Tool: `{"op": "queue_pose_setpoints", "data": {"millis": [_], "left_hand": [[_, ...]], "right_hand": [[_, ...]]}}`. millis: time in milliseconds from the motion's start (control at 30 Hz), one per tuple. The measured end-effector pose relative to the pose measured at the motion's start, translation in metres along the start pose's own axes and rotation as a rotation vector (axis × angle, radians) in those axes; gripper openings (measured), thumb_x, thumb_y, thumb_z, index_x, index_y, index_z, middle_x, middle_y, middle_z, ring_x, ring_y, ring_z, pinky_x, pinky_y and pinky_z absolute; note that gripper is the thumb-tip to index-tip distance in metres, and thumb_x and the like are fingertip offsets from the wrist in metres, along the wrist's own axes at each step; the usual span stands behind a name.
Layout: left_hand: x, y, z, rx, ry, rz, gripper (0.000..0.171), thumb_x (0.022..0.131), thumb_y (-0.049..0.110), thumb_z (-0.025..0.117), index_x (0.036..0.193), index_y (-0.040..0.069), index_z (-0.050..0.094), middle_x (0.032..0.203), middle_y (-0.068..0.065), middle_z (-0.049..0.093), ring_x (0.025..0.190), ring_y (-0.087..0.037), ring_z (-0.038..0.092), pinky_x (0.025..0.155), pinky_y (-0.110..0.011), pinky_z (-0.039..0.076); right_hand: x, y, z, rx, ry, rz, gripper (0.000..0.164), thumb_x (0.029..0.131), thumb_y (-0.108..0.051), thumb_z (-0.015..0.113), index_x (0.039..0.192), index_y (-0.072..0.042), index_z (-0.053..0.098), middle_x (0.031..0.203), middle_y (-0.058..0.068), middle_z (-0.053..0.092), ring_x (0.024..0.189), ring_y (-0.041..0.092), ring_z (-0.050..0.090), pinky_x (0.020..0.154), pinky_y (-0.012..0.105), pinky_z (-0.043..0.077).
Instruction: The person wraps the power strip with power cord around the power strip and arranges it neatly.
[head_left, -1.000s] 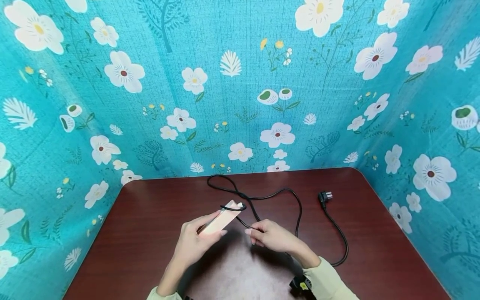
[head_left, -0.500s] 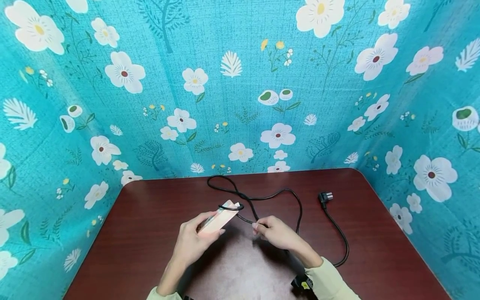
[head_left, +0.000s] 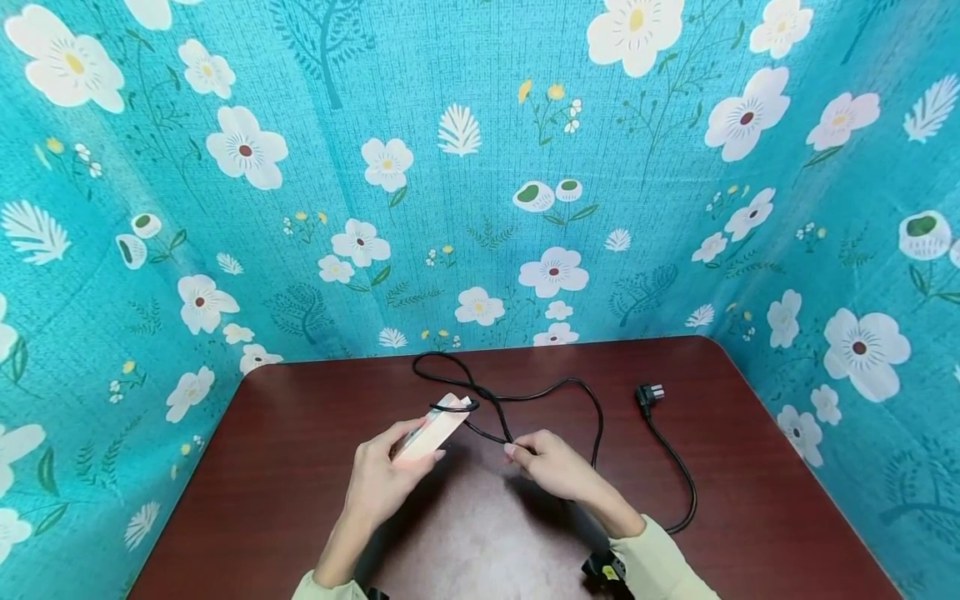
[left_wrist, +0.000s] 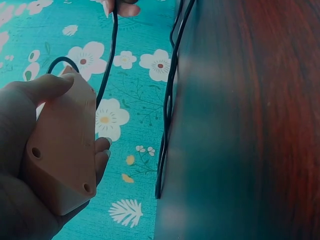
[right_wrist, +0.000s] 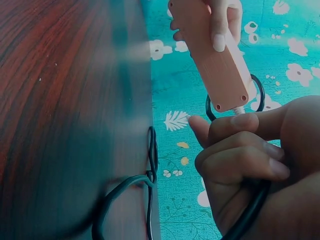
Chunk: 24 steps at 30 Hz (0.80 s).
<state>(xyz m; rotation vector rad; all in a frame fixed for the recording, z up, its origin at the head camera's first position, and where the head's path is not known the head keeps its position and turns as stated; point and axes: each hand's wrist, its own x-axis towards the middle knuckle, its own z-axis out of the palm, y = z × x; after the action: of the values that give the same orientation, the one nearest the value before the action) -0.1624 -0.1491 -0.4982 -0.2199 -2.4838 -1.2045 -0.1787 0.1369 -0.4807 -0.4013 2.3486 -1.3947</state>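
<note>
My left hand (head_left: 372, 479) grips a pale pink power strip (head_left: 432, 432), tilted up above the table. Screw holes show on the strip's plain underside (left_wrist: 65, 145) in the left wrist view. A loop of black power cord (head_left: 487, 435) passes around the strip's far end. In my right hand (head_left: 558, 469) that cord is pinched between thumb and fingers, to the right of the strip. The right wrist view shows the cord (right_wrist: 252, 210) running out from beneath my curled fingers. From the strip's end, a short pale piece (right_wrist: 239, 110) sticks out beside the loop.
More cord lies in loose curves toward the back of the dark red wooden table (head_left: 300, 433). The cord's black plug (head_left: 647, 396) rests at the back right. A floral turquoise cloth (head_left: 480, 208) hangs around the table. A black object (head_left: 602, 567) sits by the right sleeve.
My left hand and the power strip have shifted slightly left, and the cord loop with them. My right hand has moved a little right with the cord, stretching it further from the strip.
</note>
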Motion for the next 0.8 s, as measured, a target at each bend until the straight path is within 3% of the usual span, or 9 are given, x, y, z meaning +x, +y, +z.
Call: {"op": "queue_pose_setpoints", "data": {"millis": [200, 400, 600, 800], "left_hand": [[0.002, -0.002, 0.002, 0.003, 0.011, -0.024, 0.052, 0.073, 0.031, 0.097, 0.121, 0.034, 0.078, 0.107, 0.004, 0.082, 0.082, -0.009, 0.068, 0.071, -0.024, 0.054], [0.005, -0.002, 0.004, 0.029, 0.018, -0.028, 0.053, 0.072, 0.026, 0.098, 0.121, 0.029, 0.079, 0.108, -0.001, 0.082, 0.083, -0.012, 0.069, 0.071, -0.026, 0.054], [0.005, -0.001, 0.004, 0.074, 0.019, -0.05, 0.053, 0.072, 0.027, 0.096, 0.122, 0.03, 0.079, 0.107, -0.001, 0.082, 0.083, -0.014, 0.069, 0.072, -0.031, 0.054], [0.003, 0.0, 0.003, 0.148, 0.009, -0.024, 0.051, 0.073, 0.028, 0.095, 0.121, 0.028, 0.079, 0.106, -0.002, 0.082, 0.08, -0.014, 0.069, 0.07, -0.033, 0.054]], "right_hand": [[0.0, -0.001, 0.001, -0.029, 0.012, -0.011, 0.037, 0.11, -0.03, 0.053, 0.098, -0.004, 0.075, 0.058, -0.006, 0.038, 0.052, 0.01, 0.026, 0.053, 0.023, 0.028], [-0.002, -0.004, 0.003, -0.078, 0.015, -0.05, 0.031, 0.109, -0.025, 0.055, 0.099, -0.007, 0.078, 0.059, -0.007, 0.041, 0.054, 0.008, 0.032, 0.054, 0.022, 0.03], [-0.006, -0.012, 0.006, -0.109, 0.009, -0.076, 0.027, 0.109, -0.027, 0.056, 0.094, -0.017, 0.077, 0.06, -0.008, 0.043, 0.053, 0.005, 0.032, 0.052, 0.022, 0.03], [-0.011, -0.017, 0.008, -0.172, 0.026, -0.105, 0.027, 0.109, -0.027, 0.056, 0.092, -0.02, 0.075, 0.06, -0.01, 0.046, 0.049, 0.002, 0.031, 0.052, 0.021, 0.032]]}}
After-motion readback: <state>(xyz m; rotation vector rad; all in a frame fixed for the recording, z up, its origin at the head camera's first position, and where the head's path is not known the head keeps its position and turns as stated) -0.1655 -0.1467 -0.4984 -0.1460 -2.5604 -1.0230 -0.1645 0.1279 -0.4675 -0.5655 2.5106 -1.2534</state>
